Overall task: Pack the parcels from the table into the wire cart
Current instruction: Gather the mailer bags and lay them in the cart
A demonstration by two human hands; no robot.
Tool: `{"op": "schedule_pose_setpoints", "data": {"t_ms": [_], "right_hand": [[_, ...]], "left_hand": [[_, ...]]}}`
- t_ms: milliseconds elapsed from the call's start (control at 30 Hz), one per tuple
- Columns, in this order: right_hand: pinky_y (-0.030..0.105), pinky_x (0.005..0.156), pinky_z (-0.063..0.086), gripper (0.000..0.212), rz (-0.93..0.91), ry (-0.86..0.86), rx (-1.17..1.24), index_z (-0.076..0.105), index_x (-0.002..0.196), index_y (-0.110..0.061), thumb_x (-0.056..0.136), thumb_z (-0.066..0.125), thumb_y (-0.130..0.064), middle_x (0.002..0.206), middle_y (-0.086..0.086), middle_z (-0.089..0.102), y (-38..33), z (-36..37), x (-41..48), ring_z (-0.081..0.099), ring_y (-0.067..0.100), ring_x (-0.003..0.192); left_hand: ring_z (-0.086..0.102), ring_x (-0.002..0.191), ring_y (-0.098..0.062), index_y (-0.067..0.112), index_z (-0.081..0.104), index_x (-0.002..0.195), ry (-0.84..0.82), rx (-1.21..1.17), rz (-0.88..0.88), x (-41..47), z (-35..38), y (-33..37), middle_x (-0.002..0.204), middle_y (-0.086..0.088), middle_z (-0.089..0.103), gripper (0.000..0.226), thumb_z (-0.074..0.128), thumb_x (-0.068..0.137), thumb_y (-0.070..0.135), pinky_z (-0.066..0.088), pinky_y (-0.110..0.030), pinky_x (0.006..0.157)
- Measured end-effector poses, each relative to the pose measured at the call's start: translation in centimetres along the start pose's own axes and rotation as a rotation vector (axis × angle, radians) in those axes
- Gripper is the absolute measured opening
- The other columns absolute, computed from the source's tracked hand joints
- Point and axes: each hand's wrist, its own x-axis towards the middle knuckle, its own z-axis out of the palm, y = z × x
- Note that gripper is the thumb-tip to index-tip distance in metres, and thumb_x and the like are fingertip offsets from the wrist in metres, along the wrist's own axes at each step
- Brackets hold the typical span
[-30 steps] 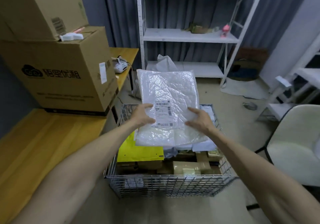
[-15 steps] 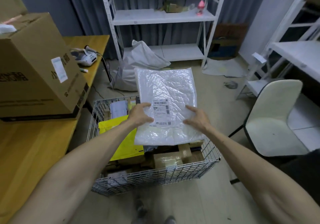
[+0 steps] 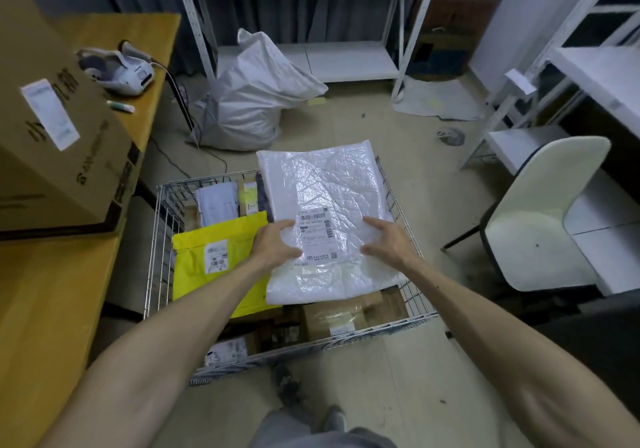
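Lower than a second before, the white parcel (image 3: 322, 188) had come down onto the load in the right half of the wire cart (image 3: 155, 239), its far edge reaching past the cart's back rim. It was a flat, rectangular bag of crinkled, glossy plastic film. Its white shipping label (image 3: 317, 234) carried a barcode and rows of print too small to read.

The left hand (image 3: 275, 243) lay on the parcel at the label's left edge, and the right hand (image 3: 388, 239) lay just right of the label. Both had their fingers spread and only gently bent, resting on the film and not wrapped around it.

Beside the white parcel a smooth yellow mailer (image 3: 214, 260) lay in the cart's left half with a small printed label of its own. Taped brown cartons (image 3: 334, 312) showed at the near end.

On the wooden table (image 3: 41, 302) to the left stood a cardboard box (image 3: 45, 156) bearing a white sticker and dark, blurred lettering. Behind it sat a white label printer (image 3: 119, 70).
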Motion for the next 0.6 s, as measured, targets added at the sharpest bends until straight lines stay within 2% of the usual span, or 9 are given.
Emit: {"op": "schedule_pose_setpoints", "data": {"t_ms": [67,133,233,267,333,400,467,533,600], "right_hand": [[0.032,0.089,0.051,0.076,0.034,-0.009,0.001,0.045,0.147,-0.025,0.081,0.079,-0.011,0.15,0.005,0.046,0.1,1.3,1.0,0.055,0.017,0.107],[0.028,0.079,0.054,0.076,0.062,-0.031,0.017,0.044,0.148,-0.024,0.082,0.077,-0.008,0.151,0.008,0.044,0.5,2.5,1.9,0.056,0.019,0.101],[0.024,0.074,0.057,0.077,0.093,-0.045,0.03,0.043,0.147,-0.025,0.081,0.078,-0.007,0.151,0.006,0.045,1.5,4.2,2.8,0.06,0.02,0.105],[0.02,0.072,0.057,0.077,0.108,-0.055,0.026,0.043,0.147,-0.025,0.081,0.078,-0.007,0.151,0.005,0.045,2.1,4.9,3.0,0.06,0.018,0.104],[0.009,0.055,0.049,0.076,0.135,-0.068,0.0,0.043,0.148,-0.024,0.082,0.077,-0.008,0.15,0.005,0.046,3.1,5.9,3.7,0.059,0.012,0.091],[0.008,0.048,0.045,0.075,0.156,-0.088,-0.041,0.042,0.148,-0.024,0.083,0.076,-0.01,0.148,0.007,0.048,4.3,7.0,4.4,0.057,0.006,0.077],[0.012,0.056,0.052,0.075,0.176,-0.115,-0.037,0.042,0.148,-0.023,0.083,0.076,-0.009,0.149,0.008,0.047,5.5,7.8,5.0,0.057,0.003,0.074],[0.026,0.077,0.059,0.076,0.2,-0.136,-0.001,0.043,0.148,-0.022,0.081,0.077,-0.008,0.15,0.008,0.046,6.7,8.5,5.4,0.064,0.015,0.092],[0.035,0.09,0.057,0.077,0.2,-0.149,0.015,0.044,0.147,-0.021,0.079,0.079,-0.01,0.148,0.007,0.048,8.1,9.1,5.8,0.062,0.024,0.114]], "left_hand": [[0.047,0.132,-0.024,0.015,0.054,0.139,-0.011,0.004,-0.018,1.0,0.3,-1.5,0.143,-0.006,0.053,0.077,0.088,0.07,0.01,0.039,-0.034,0.109],[0.048,0.132,-0.024,0.016,0.055,0.139,-0.026,0.011,-0.029,2.0,0.6,-2.7,0.142,-0.005,0.054,0.077,0.088,0.069,0.012,0.039,-0.037,0.11],[0.047,0.132,-0.024,0.017,0.056,0.138,-0.048,0.022,-0.043,3.1,1.3,-4.4,0.142,-0.005,0.055,0.077,0.09,0.068,0.014,0.039,-0.037,0.111],[0.047,0.132,-0.024,0.016,0.056,0.138,-0.063,0.017,-0.06,3.4,1.7,-5.1,0.142,-0.005,0.055,0.077,0.09,0.068,0.014,0.039,-0.036,0.11],[0.048,0.131,-0.024,0.016,0.056,0.137,-0.084,0.005,-0.085,4.2,2.5,-6.2,0.142,-0.006,0.054,0.077,0.09,0.068,0.013,0.039,-0.031,0.106],[0.048,0.13,-0.024,0.017,0.056,0.137,-0.101,-0.003,-0.119,4.7,3.7,-7.4,0.141,-0.006,0.053,0.076,0.089,0.068,0.012,0.038,-0.024,0.099],[0.048,0.129,-0.023,0.017,0.055,0.138,-0.115,-0.011,-0.149,5.1,5.0,-8.2,0.142,-0.006,0.052,0.076,0.088,0.07,0.011,0.036,-0.02,0.095],[0.048,0.128,-0.022,0.016,0.054,0.139,-0.124,-0.015,-0.168,5.3,6.1,-9.0,0.141,-0.006,0.052,0.076,0.088,0.07,0.01,0.035,-0.019,0.094],[0.049,0.127,-0.021,0.015,0.054,0.139,-0.124,-0.011,-0.182,5.7,7.1,-9.7,0.141,-0.006,0.053,0.076,0.087,0.07,0.009,0.034,-0.017,0.092]]}}
